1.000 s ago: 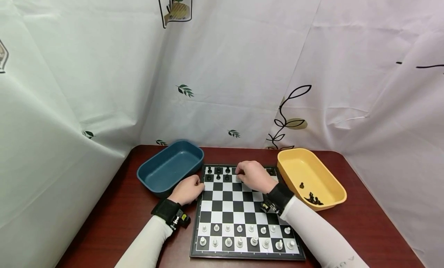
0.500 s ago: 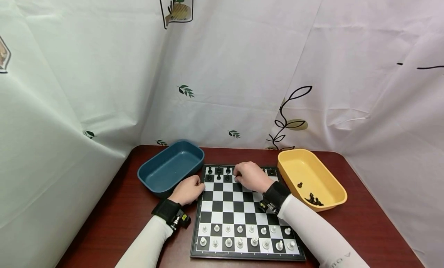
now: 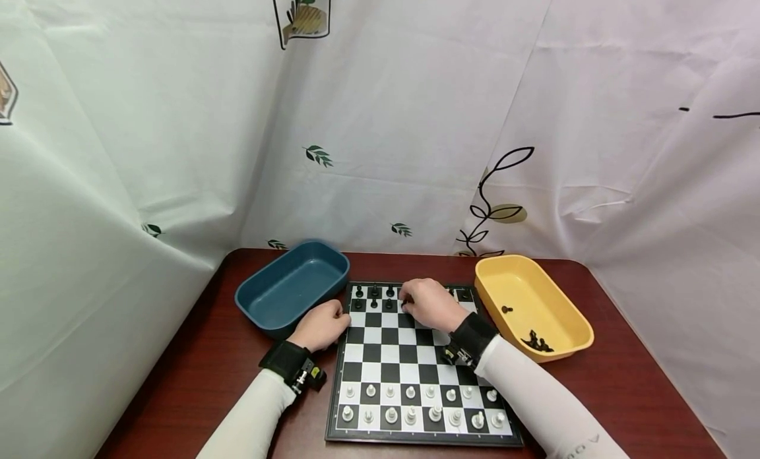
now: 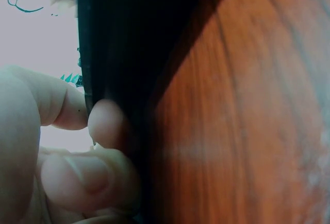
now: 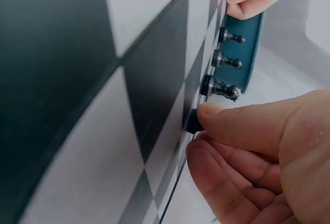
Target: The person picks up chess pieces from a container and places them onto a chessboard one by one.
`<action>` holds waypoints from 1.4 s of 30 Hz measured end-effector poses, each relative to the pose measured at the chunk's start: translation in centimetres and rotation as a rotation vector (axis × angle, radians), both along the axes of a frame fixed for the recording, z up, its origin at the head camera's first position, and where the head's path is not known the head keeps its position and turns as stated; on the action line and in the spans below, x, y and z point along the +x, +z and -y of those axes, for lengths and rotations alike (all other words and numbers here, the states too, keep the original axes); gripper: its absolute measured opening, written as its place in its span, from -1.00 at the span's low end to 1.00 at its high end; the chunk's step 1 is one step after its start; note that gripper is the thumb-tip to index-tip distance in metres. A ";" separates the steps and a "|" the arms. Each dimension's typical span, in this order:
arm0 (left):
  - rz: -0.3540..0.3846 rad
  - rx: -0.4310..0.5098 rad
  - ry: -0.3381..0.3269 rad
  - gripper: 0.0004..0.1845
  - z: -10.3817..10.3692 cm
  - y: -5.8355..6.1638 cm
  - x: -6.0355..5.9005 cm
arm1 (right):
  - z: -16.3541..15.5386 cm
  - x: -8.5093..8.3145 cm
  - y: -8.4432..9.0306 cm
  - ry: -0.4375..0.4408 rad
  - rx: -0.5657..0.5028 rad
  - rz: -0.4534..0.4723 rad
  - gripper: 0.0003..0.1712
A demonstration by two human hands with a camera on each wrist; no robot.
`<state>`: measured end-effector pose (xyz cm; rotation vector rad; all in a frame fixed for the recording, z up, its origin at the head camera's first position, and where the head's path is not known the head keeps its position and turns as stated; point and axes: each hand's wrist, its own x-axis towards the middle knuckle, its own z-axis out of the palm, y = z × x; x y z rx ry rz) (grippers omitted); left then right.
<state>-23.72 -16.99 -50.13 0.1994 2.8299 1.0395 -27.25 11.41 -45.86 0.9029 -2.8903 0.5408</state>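
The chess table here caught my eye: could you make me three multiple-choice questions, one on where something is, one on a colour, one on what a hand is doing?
1. Where is the yellow tray?
A. To the right of the chessboard
B. On top of the board
C. Inside the blue tray

2. What colour are the loose pieces in the yellow tray?
A. White
B. Black
C. Red

3. What is the right hand doing?
A. Lying flat on the table
B. Resting in the blue tray
C. Pinching a black piece on the board

Answers: 1 A, the head view shows it at the board's right edge. 2 B, they lie dark against the yellow. 3 C, the right wrist view shows finger and thumb closed on the piece.
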 end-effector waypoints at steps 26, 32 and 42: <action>0.002 -0.005 0.009 -0.75 -0.1 0.2 0.2 | -4.7 2.1 3.2 -0.087 -0.104 -0.154 -0.84; 0.004 0.003 0.004 -0.73 0.1 0.0 0.1 | -6.9 2.6 4.4 -0.153 -0.133 -0.164 -0.85; 0.006 0.009 0.000 -0.74 0.1 0.1 0.1 | -12.0 2.2 5.4 -0.281 -0.124 -0.234 -0.77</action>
